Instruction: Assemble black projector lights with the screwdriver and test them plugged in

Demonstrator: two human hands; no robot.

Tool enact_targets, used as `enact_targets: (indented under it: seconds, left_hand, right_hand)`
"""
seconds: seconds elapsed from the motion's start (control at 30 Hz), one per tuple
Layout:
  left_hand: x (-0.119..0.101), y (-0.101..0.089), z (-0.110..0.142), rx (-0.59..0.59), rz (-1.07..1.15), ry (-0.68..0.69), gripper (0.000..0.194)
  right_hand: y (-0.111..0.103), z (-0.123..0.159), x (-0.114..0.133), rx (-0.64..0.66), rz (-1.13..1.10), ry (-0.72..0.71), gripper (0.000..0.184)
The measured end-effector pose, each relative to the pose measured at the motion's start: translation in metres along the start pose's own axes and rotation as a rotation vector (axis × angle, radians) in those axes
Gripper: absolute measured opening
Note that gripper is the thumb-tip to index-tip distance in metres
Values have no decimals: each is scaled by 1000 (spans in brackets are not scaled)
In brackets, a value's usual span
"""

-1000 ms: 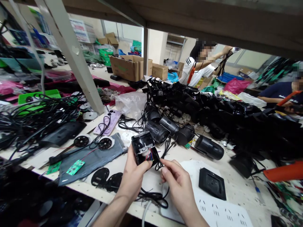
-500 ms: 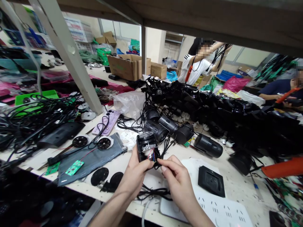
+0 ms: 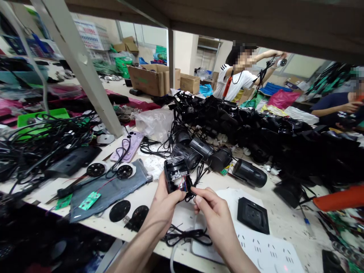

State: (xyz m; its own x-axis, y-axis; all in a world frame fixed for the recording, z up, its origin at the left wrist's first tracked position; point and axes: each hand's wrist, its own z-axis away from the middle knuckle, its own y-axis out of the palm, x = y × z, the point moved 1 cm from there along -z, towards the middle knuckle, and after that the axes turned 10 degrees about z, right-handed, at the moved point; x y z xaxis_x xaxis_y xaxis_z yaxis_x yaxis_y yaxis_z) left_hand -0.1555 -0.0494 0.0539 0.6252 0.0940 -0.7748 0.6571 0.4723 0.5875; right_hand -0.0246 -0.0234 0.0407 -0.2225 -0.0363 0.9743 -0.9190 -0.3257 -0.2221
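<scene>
My left hand point(image 3: 165, 201) is wrapped round a black plastic housing point(image 3: 174, 170), its open side facing up. Inside show a clear part and thin red and blue wires. The thumb lies at the housing's near edge. My right hand point(image 3: 213, 206) is closed in a pinch at the housing's right side, on a black cable point(image 3: 189, 196) there; the exact grip is small and partly hidden. More black cable point(image 3: 184, 236) lies coiled on the table below the hands. A square black plate point(image 3: 253, 215) rests to the right.
A white power strip point(image 3: 267, 252) lies at the near right. Behind the hands are dark cylindrical housings point(image 3: 250, 173) and a large heap of black parts point(image 3: 241, 117). Leftward are a grey bag point(image 3: 110, 193), a green circuit board point(image 3: 90, 201) and a purple phone point(image 3: 127, 146). A co-worker point(image 3: 239, 76) holds cables.
My right hand has shifted slightly, still at the housing's right side; the left keeps its hold. In the background the co-worker's raised hands have moved right, and a round white part now shows there.
</scene>
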Motion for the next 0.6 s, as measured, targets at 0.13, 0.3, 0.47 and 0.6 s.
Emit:
enact_targets:
  seconds: [0.13,0.3,0.47,0.6]
  left_hand:
    - [-1,-2,-3,2,8,-115,51]
    - [-2,-4,-6,-8,-6,-140,48]
    - [-1,3,-2,8,14,-129,54]
    - [-2,9,2,18,26,-36,69]
  right_hand:
    - [-5,3,-2,-7,264,-266,31]
    - [-8,6,-3,15,343,-349,32]
    - [-8,2,-8,81,-68,34,28]
    - [-5,4,-10,58,-210,152,31]
